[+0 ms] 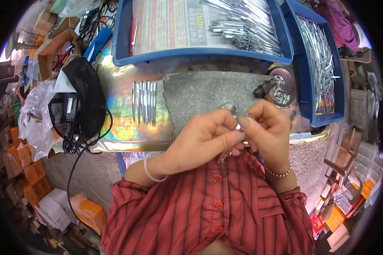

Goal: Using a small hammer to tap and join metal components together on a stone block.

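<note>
Close together over the front edge of the grey mat (pixel 200 91), my left hand (pixel 202 134) and my right hand (pixel 269 131) are both closed in a pinch. Between them is a small shiny metal piece (pixel 223 156), mostly covered by my fingers, so its full shape is hidden. To the left of the mat, several slim silvery tweezer-like tools (pixel 144 103) lie side by side in a row. Beyond my right hand stands a dark round dish (pixel 292 78) with small shiny metal parts (pixel 280 90) in it. A black knob-like object (pixel 264 88) rests against the dish.
A blue tray (pixel 204 56) at the back holds many slim metal tools (pixel 257 27). Another blue tray (pixel 307 95) stands at the right, filled with similar ones. A black mesh bag (pixel 83 78) with cables sits at the left edge. Boxes (pixel 32 170) are stacked around.
</note>
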The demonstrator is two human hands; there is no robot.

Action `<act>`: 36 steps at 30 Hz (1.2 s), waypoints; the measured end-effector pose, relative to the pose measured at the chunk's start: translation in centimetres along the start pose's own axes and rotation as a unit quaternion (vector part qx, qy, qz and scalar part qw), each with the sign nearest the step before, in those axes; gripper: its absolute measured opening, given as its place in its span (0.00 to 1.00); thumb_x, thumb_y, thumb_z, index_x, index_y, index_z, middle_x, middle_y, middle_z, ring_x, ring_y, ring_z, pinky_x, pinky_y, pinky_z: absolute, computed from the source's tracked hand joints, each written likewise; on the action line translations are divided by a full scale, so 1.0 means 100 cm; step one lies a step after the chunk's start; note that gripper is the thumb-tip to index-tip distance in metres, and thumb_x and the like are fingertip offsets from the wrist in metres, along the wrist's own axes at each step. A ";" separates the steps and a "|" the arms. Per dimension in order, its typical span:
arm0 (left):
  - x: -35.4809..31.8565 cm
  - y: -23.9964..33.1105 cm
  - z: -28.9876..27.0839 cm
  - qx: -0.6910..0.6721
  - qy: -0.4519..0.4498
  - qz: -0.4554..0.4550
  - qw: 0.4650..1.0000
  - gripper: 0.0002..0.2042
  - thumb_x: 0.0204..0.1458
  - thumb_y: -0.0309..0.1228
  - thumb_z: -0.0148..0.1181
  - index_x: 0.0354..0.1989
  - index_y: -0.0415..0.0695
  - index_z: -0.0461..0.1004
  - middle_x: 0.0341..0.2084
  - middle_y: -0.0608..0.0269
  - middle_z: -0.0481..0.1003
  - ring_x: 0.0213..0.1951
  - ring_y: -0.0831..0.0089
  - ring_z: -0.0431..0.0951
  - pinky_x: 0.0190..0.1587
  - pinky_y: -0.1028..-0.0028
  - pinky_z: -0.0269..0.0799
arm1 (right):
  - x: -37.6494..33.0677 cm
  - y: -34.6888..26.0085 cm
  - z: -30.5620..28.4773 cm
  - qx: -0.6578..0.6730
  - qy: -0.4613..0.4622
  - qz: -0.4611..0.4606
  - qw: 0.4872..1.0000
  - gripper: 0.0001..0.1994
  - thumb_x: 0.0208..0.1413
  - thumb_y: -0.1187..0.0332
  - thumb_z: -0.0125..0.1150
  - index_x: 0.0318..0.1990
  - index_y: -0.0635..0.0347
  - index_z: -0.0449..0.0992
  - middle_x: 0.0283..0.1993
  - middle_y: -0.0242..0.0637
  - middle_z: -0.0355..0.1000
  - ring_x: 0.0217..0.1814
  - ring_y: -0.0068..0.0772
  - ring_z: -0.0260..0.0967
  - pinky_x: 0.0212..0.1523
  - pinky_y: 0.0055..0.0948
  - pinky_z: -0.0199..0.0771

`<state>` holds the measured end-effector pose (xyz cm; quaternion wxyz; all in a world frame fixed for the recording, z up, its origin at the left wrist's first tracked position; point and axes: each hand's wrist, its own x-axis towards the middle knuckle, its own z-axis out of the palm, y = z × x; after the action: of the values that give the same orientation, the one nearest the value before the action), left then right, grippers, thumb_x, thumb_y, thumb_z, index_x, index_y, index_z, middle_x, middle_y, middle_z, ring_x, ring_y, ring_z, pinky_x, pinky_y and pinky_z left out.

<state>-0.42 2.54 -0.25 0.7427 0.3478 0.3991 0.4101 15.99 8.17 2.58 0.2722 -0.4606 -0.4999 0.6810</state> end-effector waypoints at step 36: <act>0.053 0.021 0.018 -0.136 -0.075 -0.213 0.965 0.09 0.55 0.27 0.53 0.36 0.35 0.63 0.30 0.47 0.76 0.31 0.66 0.80 0.30 0.76 0.78 | 0.009 0.027 -0.036 0.163 0.075 0.043 0.983 0.07 0.52 0.70 0.58 0.24 0.56 0.68 0.16 0.23 0.62 0.10 0.07 0.49 0.09 0.12 0.42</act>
<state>2.25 7.78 0.71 0.8809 0.1807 0.3474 0.2658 19.08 9.46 -0.56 0.3509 -0.4808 -0.3401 0.7280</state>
